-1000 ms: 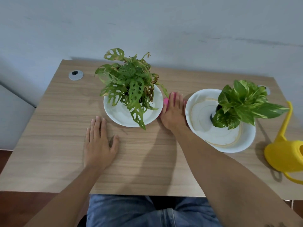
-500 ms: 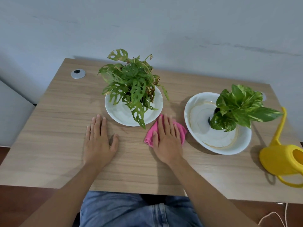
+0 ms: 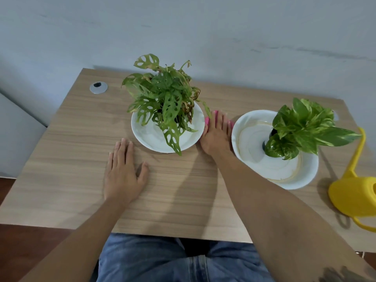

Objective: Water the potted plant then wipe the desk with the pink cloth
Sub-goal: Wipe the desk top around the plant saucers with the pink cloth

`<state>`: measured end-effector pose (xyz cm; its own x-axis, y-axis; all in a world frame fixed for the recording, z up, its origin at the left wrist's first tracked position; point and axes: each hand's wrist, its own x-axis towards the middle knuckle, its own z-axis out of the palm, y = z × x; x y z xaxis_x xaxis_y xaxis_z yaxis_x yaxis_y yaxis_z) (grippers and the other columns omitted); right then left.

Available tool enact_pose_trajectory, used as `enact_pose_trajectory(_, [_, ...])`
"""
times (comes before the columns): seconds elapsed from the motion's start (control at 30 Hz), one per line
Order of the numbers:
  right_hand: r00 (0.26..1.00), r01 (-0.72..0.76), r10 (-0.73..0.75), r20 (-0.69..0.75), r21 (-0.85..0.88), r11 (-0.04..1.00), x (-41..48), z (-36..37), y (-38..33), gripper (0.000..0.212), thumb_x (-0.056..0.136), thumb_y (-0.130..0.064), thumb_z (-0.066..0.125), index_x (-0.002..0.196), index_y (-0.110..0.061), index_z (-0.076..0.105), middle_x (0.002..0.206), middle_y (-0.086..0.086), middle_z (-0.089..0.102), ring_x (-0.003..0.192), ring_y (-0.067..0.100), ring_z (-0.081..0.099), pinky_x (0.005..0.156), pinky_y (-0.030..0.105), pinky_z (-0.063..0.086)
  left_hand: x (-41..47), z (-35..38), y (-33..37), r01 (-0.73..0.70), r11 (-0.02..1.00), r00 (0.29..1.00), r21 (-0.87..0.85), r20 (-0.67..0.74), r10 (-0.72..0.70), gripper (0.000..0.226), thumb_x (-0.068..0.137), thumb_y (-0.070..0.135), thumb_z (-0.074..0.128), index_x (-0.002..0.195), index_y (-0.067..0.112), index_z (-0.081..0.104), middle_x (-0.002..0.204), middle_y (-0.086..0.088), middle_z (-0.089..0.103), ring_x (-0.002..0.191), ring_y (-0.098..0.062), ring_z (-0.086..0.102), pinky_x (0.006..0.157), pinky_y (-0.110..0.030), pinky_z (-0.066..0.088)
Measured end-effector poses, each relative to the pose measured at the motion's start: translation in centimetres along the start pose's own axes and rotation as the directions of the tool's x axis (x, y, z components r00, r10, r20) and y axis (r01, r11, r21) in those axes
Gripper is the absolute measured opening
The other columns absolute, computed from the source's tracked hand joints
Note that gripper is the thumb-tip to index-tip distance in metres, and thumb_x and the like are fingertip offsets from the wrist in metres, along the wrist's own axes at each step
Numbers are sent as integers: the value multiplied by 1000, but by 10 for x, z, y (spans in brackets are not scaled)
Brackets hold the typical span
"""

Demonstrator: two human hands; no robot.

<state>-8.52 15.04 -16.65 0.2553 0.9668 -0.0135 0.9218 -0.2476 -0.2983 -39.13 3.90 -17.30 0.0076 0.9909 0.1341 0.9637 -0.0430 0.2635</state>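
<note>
My right hand (image 3: pixel 216 135) lies flat on the pink cloth (image 3: pixel 207 121), pressing it to the wooden desk (image 3: pixel 67 143) in the gap between the two white dishes. Only pink edges show past my fingers. A holey-leaved potted plant (image 3: pixel 164 102) stands in the left white dish (image 3: pixel 146 137). A variegated potted plant (image 3: pixel 303 127) stands in the right white dish (image 3: pixel 284 176). My left hand (image 3: pixel 122 174) rests flat on the desk, fingers apart, holding nothing. The yellow watering can (image 3: pixel 354 196) sits at the desk's right edge.
A grey cable grommet (image 3: pixel 98 87) is set in the desk's far left corner. A grey wall rises right behind the desk. My jeans-clad legs (image 3: pixel 183 261) are under the near edge.
My right hand has pushed the pink cloth away from me, from in front of the dishes into the gap between them. My left hand has stayed put.
</note>
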Motion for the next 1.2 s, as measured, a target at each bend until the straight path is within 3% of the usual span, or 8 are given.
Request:
enact_pose_trajectory(0.13, [999, 29, -29, 25, -18, 999, 1, 2, 5, 69, 118, -44, 16, 178, -11, 10, 187, 11, 4, 174, 29, -1, 139, 52, -3, 1, -2, 0, 9, 1000, 1000, -17, 7, -9, 84, 107, 56, 39, 175, 8, 23, 185, -10, 16, 173, -25, 8, 140, -48, 12])
enact_pose_trajectory(0.27, [986, 137, -141, -84, -54, 989, -51, 8, 9, 69, 117, -40, 37, 176, -6, 24, 183, 19, 22, 171, 36, 18, 139, 51, 5, 2, -3, 2, 20, 1000, 1000, -21, 24, -19, 80, 109, 52, 36, 175, 9, 22, 186, -8, 13, 174, -22, 4, 140, -46, 9])
enact_pose_trajectory(0.37, [971, 212, -221, -87, -106, 972, -102, 9, 0, 68, 117, -42, 29, 175, -6, 25, 182, 17, 27, 170, 34, 25, 138, 53, 18, 2, -2, 0, 15, 1000, 999, 9, 37, -15, 79, 110, 51, 33, 176, 9, 20, 186, -9, 11, 174, -23, 3, 140, -45, 5])
enact_pose_trajectory(0.53, [938, 346, -342, 55, -178, 921, -153, 9, -20, 70, 118, -44, 23, 177, -7, 19, 184, 17, 22, 172, 33, 19, 138, 52, 15, 4, -1, -3, -8, 1000, 999, 9, 47, 8, 79, 110, 51, 33, 175, 7, 21, 186, -12, 13, 173, -27, 7, 140, -47, 7])
enact_pose_trajectory(0.63, [917, 399, -390, 84, -185, 898, -166, 10, -30, 70, 117, -43, 25, 177, -7, 17, 184, 17, 20, 172, 32, 16, 138, 52, 13, 7, -6, -12, -36, 996, 996, -79, 80, 43, 76, 112, 51, 34, 175, 11, 23, 186, -8, 15, 173, -23, 7, 139, -46, 10])
enact_pose_trajectory(0.8, [888, 459, -451, 84, -137, 878, -181, 18, -46, 71, 117, -42, 31, 177, -8, 16, 184, 14, 22, 171, 33, 22, 137, 53, 18, 18, -29, -76, -165, 984, 981, -62, 91, 170, 70, 112, 49, 38, 174, 17, 29, 184, 2, 24, 170, -19, 24, 135, -53, 27])
enact_pose_trajectory(0.93, [872, 488, -480, 95, -104, 867, -189, 30, -77, 73, 116, -41, 31, 178, -8, 12, 185, 13, 17, 172, 31, 17, 137, 53, 16, 19, -47, -120, -163, 987, 980, -8, 113, 163, 69, 113, 54, 30, 176, 27, 23, 185, 12, 17, 171, -12, 15, 136, -58, 18])
enact_pose_trajectory(1.2, [794, 598, -591, 143, -6, 802, -178, 63, -188, 73, 116, -43, 22, 177, -7, 5, 186, 15, 1, 174, 32, -1, 137, 53, 7, 18, -43, -128, -119, 990, 988, -73, 90, 126, 61, 116, 37, 25, 177, 29, 22, 184, 14, 17, 171, -6, 11, 138, -54, 14])
